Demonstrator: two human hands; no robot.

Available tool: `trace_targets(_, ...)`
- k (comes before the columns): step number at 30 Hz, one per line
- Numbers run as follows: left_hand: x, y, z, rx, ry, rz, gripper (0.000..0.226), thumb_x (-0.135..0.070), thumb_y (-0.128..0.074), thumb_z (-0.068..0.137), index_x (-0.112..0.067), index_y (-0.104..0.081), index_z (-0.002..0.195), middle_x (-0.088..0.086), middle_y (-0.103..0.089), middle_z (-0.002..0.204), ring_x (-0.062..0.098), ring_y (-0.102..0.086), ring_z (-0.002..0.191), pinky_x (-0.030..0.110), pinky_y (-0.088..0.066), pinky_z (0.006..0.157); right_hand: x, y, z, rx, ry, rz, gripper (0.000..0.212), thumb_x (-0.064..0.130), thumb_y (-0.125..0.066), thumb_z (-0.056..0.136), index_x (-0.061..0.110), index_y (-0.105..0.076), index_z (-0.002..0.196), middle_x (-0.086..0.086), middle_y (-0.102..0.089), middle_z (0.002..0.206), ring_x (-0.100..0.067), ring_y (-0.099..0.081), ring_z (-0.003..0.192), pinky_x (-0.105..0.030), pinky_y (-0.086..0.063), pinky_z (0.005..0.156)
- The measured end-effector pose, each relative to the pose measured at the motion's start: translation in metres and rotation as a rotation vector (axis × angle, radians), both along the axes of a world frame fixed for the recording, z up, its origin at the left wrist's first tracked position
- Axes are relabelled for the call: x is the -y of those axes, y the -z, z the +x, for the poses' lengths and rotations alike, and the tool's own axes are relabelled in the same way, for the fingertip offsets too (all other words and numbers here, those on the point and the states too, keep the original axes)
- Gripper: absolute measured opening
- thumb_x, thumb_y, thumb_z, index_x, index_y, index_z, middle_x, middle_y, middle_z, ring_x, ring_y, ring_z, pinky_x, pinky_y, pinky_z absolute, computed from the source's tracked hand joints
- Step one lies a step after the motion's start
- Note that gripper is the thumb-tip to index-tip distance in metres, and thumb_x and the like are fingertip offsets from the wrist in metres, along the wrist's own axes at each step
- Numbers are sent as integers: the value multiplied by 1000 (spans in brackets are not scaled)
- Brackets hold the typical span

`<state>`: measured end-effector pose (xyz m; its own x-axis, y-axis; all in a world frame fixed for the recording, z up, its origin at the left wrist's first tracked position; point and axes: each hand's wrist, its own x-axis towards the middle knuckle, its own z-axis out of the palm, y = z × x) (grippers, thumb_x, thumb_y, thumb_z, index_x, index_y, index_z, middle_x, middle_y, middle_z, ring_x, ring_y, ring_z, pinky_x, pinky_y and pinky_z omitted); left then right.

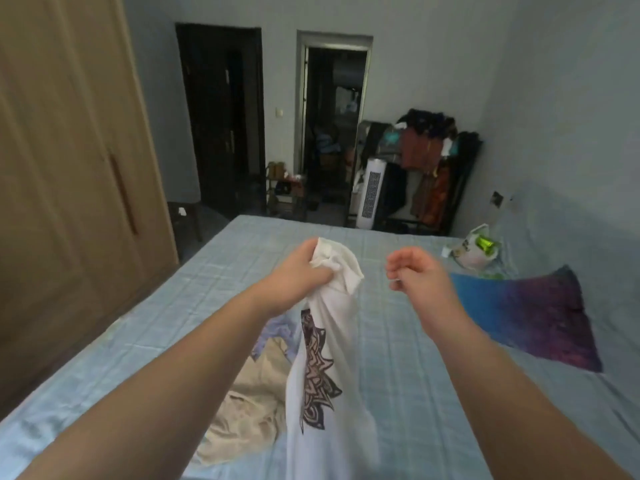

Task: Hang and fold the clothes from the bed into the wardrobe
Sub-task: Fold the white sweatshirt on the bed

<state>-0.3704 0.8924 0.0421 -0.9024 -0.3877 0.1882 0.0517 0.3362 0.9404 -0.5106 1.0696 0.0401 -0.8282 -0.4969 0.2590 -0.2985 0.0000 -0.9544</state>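
On the far left I see the wardrobe (69, 150), its tan doors shut, standing just beside the left edge of the bed (214, 258), which is covered in a pale blue checked sheet. Near me on the sheet lies a crumpled beige garment (242, 407), with a bit of lilac cloth (268, 336) showing at its far edge.

My left hand (298, 268) is clenched around a bunched top corner of a white T-shirt (332, 393), lifting it above the bed. The shirt hangs down from that fist toward me, its dark spiky print (317, 368) facing the camera, and its lower part overlaps the beige garment.

To the right of it, my right hand (412, 270) hovers over the sheet with fingers loosely curled and nothing in it, apart from the shirt.

Farther right, a blue-and-purple cloth (530, 313) lies flat on the bed, and beyond it a plastic bag (476, 249) with something bright green inside rests near the wall. In the far corner a dark rack (436, 168) is piled with clothes, next to a white tower fan (372, 197).
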Motion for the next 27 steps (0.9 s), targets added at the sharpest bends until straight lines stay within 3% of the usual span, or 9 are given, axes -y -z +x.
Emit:
trace_targets(2,-9,-26,-14,-32,60,-7,44,-26,-63,76,-37,-50,117,-5,-62,112,4,-66,92,19,-52,72,0,-17,-13,-55,-145,27,30,-7,-52,90,18,-62,101,-1,-69,99,-17,-66,94,-24,-56,74)
trace_targets(4,-18,-47,-29,-71,124,-23,48,-21,-63,72,-24,-45,117,0,-56,110,10,-60,89,25,-49,72,1,-31,-22,-51,-334,55,28,4,-60,93,24,-60,113,4,-71,110,-13,-67,104,-27,-57,82)
trace_targets(7,-24,-72,-47,-85,119,-133,40,-24,-66,75,-22,-39,106,-1,-47,96,6,-50,79,26,-43,65,3,-48,-31,37,-487,-10,32,9,-64,91,24,-61,119,5,-72,112,-16,-68,105,-30,-58,80)
trace_targets(9,-28,-86,-55,-103,75,-210,37,-30,-69,79,-21,-45,105,-4,-53,93,1,-54,75,23,-46,64,-1,-57,-40,62,-505,-45,35,10,-68,85,21,-64,119,0,-72,113,-21,-68,107,-35,-58,83)
trace_targets(13,-30,-99,-74,-194,-26,-296,20,-35,-67,89,-30,-64,107,-13,-68,98,2,-65,90,24,-55,78,-12,-72,-63,-20,-403,14,22,21,-68,86,20,-69,108,-7,-73,106,-29,-69,102,-53,-54,93)
trace_targets(16,-26,-101,-93,-247,-162,-338,24,-21,-55,99,-33,-70,112,-19,-71,100,-1,-65,95,27,-56,83,-23,-81,-80,-195,-248,3,18,35,-69,87,29,-67,105,6,-73,101,-14,-70,93,-43,-57,83)
trace_targets(19,-21,-98,-107,-260,-282,-325,36,-19,-50,99,-49,-68,95,-25,-69,92,-1,-65,90,25,-55,74,-35,-83,-97,-321,-139,15,13,41,-64,91,39,-62,104,17,-70,98,-2,-67,87,-31,-52,77)
trace_targets(23,-8,-92,-121,-194,-410,-405,34,-19,-48,98,-48,-62,86,-19,-65,84,3,-61,81,19,-43,64,-50,-83,-118,-360,-64,20,10,40,-61,92,49,-58,96,20,-67,96,1,-63,87,-28,-49,79)
trace_targets(27,-1,-85,-123,-48,-417,-552,19,-24,-43,101,-41,-45,93,-9,-59,92,11,-57,83,21,-39,61,-63,-84,-137,-340,-54,146,25,49,-70,79,38,-60,99,14,-68,100,-7,-65,95,-31,-49,77)
